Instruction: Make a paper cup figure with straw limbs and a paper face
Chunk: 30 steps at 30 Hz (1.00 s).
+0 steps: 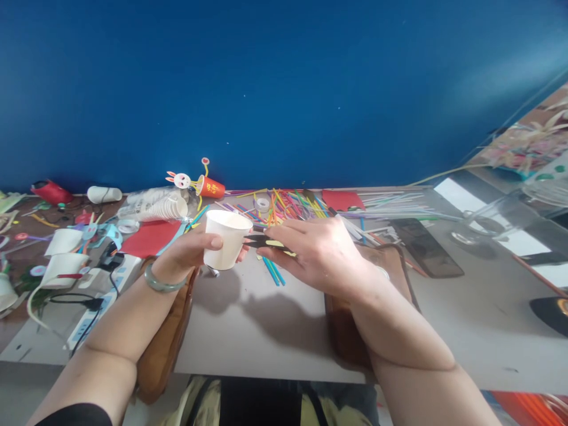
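Note:
My left hand, with a pale green bangle at the wrist, grips a white paper cup above the table. The cup stands almost upright, its mouth tipped slightly toward me. Closed around a pair of black-bladed scissors, my right hand is just right of the cup. The blade tips point left at the cup's side; whether they touch it I cannot tell. My right fingers hide most of the handles. Behind both hands lie colourful pipe cleaners, and blue sticks rest below the scissors.
Two brown trays lie under my forearms. At left are a power strip with cords, and stacked paper cups. A red cup with a rabbit figure lies by the blue wall. A dark phone lies at right.

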Motion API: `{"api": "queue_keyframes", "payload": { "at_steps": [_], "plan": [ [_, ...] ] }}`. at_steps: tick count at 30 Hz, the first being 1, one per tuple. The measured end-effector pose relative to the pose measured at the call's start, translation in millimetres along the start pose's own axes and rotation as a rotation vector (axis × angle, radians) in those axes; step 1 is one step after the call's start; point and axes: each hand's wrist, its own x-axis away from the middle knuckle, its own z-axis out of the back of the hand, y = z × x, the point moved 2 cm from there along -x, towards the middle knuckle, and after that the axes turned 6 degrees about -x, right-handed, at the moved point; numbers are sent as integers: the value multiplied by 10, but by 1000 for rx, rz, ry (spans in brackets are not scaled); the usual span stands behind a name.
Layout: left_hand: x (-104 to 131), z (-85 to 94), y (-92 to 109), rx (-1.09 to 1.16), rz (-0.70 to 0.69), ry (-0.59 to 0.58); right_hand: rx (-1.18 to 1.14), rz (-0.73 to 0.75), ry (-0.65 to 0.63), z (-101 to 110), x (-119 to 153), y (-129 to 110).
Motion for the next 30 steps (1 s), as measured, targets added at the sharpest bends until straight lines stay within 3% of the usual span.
{"api": "queue_keyframes", "payload": {
  "at_steps": [16, 23, 30],
  "plan": [
    [10, -4, 69, -107, 110, -82, -69, 7, -158, 28, 4, -7],
    [-26, -92, 171, -144, 126, -103, -65, 37, -155, 42, 1, -24],
    [-8, -9, 102, -117, 97, -110, -33, 63, -134, 20, -4, -42]
  ]
}}
